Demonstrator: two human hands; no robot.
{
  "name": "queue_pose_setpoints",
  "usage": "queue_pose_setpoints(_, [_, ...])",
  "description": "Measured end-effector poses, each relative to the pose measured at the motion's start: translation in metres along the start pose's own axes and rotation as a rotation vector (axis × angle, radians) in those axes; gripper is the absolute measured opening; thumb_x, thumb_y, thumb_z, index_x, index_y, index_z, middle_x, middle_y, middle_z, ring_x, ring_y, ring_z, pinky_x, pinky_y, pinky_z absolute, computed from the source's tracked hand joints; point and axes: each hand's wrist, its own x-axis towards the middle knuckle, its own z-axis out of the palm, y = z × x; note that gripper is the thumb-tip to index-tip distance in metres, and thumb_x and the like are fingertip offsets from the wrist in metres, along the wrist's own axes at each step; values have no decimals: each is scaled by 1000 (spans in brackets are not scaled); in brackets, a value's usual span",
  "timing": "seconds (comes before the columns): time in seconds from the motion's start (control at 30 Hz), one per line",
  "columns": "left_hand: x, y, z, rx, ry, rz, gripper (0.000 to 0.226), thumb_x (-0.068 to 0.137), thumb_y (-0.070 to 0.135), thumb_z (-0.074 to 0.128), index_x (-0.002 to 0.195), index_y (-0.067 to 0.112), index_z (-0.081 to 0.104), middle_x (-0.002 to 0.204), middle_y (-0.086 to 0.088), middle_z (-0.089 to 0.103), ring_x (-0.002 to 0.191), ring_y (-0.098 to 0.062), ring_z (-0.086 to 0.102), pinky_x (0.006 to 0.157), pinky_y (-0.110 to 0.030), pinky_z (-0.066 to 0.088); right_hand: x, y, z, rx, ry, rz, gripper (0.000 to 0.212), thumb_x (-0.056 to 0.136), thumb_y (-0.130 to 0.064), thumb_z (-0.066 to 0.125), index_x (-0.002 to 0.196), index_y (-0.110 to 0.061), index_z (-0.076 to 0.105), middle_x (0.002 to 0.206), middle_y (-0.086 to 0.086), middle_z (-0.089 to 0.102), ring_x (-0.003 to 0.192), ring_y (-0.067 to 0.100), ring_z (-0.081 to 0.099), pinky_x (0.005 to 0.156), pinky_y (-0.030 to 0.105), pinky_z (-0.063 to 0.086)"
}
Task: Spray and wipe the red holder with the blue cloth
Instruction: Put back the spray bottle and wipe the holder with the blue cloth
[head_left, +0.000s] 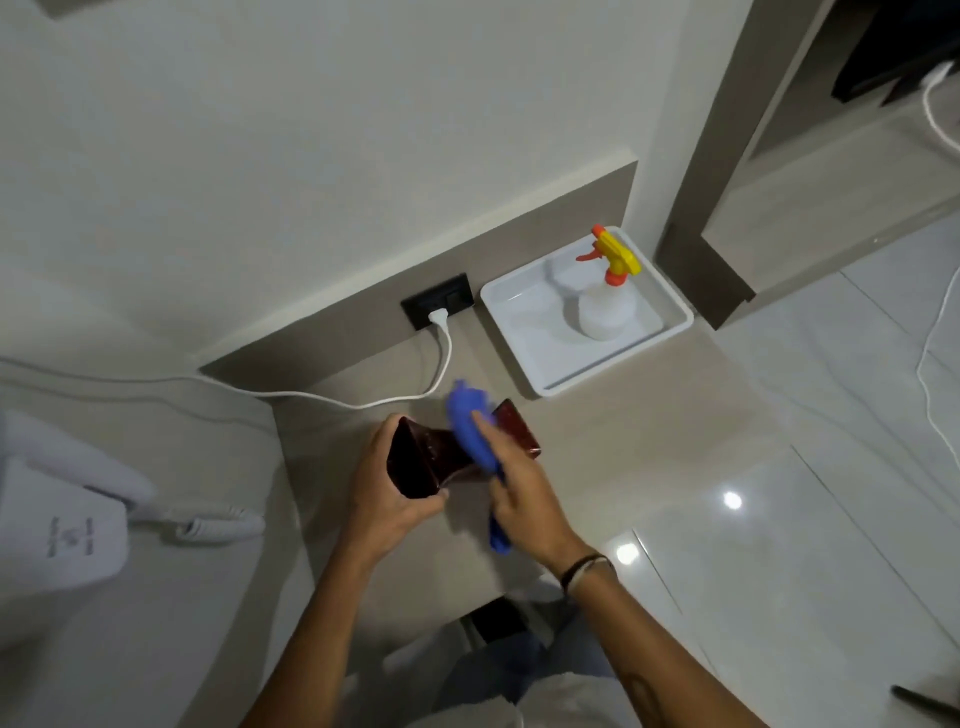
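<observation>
Two grips | left hand (387, 499) holds red holder (441, 457) | right hand (519, 493) presses blue cloth (470, 426) on it

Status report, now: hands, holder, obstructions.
Left hand grips red holder. Right hand presses blue cloth onto it. Spray bottle parked in white tray. Nothing obstructing.

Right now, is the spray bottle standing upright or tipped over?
Upright. The spray bottle stands on its base inside the white tray, its yellow and orange trigger head on top, and neither hand is touching it.
</observation>
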Motion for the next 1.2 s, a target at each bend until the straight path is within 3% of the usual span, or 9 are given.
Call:
queue_pose_setpoints(0.07, [-2, -2, 5, -40, -30, -13, 89, 60, 8, 94, 140, 29, 61, 136, -2, 72, 129, -22, 70, 110, -50, 57, -4, -4, 27, -96, -154, -139, 72, 93, 5, 34, 164, -2, 30, 174, 12, 29, 164, 28, 26, 137, 39, 17])
queue_pose_setpoints(0.17, [-17, -10, 11, -8, -7, -37, 90, 58, -2, 96, 134, 32, 63, 128, 8, 74, 118, -2, 69, 104, -21, 53, -14, 24, 36, -291, -191, -264, 71, 97, -4, 22, 168, -6, 21, 178, 8, 18, 167, 26, 12, 138, 42, 10])
queue_pose_setpoints(0.3, [-25, -15, 11, 89, 32, -35, 101, 52, -11, 103, 142, -5, 57, 132, -18, 61, 115, -4, 58, 101, 0, 38, -2, 66, -1, -523, -82, -114, 80, 98, 21, 42, 168, -8, 17, 178, 6, 6, 168, 29, 4, 136, 49, 13])
queue_pose_setpoints(0.53, [-8, 6, 4, 19, -58, -38, 89, 52, 14, 94, 134, 1, 62, 131, -18, 67, 121, -35, 66, 107, -36, 53, -17, 28, 42, -218, -249, -244, 111, 74, 22, 50, 171, -17, 13, 181, 0, 7, 169, 20, 4, 138, 34, 6])
queue_pose_setpoints(0.67, [-15, 4, 5, 61, -16, -30, 93, 54, 33, 91, 135, 2, 59, 128, -12, 59, 116, -24, 61, 101, -7, 44, -1, 57, -2, -371, -108, -86, 98, 81, 33, 45, 168, -7, 21, 179, 9, 13, 168, 30, 7, 136, 53, 15])
queue_pose_setpoints(0.77, [-16, 5, 13, 50, 1, -61, 99, 54, 26, 94, 143, 4, 58, 133, -10, 58, 121, -29, 62, 105, -25, 50, 4, 38, 9, -283, -102, -16, 94, 83, 28, 47, 167, -7, 24, 178, 10, 17, 168, 31, 9, 136, 52, 15])
queue_pose_setpoints(0.9, [-19, 3, 12, -80, -20, -119, 86, 55, 27, 84, 137, 12, 68, 133, -11, 72, 126, -30, 71, 106, -44, 57, -12, 9, 53, -170, -221, -273, 91, 88, 16, 49, 169, -15, 23, 180, 0, 16, 168, 24, 9, 138, 39, 11])
queue_pose_setpoints(1.07, [-24, 1, 9, -16, 48, -107, 92, 51, 41, 88, 136, 16, 59, 124, 7, 60, 111, -3, 62, 98, -8, 47, -3, 42, 16, -359, -155, -159, 77, 98, 13, 44, 168, -12, 25, 179, 5, 19, 168, 26, 12, 136, 51, 19])
queue_pose_setpoints(1.2, [-19, -2, 13, -21, 50, -107, 97, 52, 44, 89, 141, 16, 58, 127, 2, 60, 116, -16, 65, 103, -30, 54, 6, 53, -18, -279, 9, 28, 74, 92, 22, 47, 161, -4, 40, 171, 16, 36, 162, 35, 30, 133, 51, 27])
